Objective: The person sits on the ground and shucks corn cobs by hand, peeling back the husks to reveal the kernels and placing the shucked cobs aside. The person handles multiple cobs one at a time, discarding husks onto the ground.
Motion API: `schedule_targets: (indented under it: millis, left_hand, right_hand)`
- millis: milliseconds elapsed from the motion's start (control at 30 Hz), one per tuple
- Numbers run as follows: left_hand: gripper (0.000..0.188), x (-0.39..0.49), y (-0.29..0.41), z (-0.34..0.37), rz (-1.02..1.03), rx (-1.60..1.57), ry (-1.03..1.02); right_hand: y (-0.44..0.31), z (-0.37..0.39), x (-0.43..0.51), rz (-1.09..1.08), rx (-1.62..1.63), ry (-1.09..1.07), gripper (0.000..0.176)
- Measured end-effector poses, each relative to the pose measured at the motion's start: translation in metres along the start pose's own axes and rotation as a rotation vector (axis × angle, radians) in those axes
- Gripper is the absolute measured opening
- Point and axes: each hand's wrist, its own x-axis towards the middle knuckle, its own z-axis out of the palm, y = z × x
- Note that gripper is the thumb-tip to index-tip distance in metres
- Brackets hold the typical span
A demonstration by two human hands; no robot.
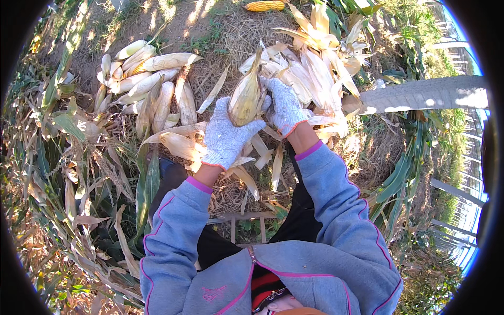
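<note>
An ear of corn in its dry husk (245,98) stands tip-up in my left hand (228,136), which wears a white knit glove. The palm and thumb cup its base. My right hand (284,103), gloved the same way, is close against the ear's right side; its fingertips are partly hidden, so a grip on the husk is not clear. Beyond the right hand lies a heap of loose pale husks (315,75). To the left is a pile of corn ears still in their husks (138,80).
A bare yellow corn cob (264,6) lies on the ground at the far edge. Cut cornstalks and leaves (78,185) pile up on the left. A concrete post (425,94) reaches in from the right. A slatted frame (248,224) shows between my legs.
</note>
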Motion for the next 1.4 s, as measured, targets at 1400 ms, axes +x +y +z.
schedule_targets:
  millis: [1400]
  left_hand:
    - [0.062, 0.015, 0.036, -0.033, 0.142, -0.154, 0.378]
  right_hand:
    - [0.230, 0.071, -0.023, -0.006, -1.799, -1.259, 0.059]
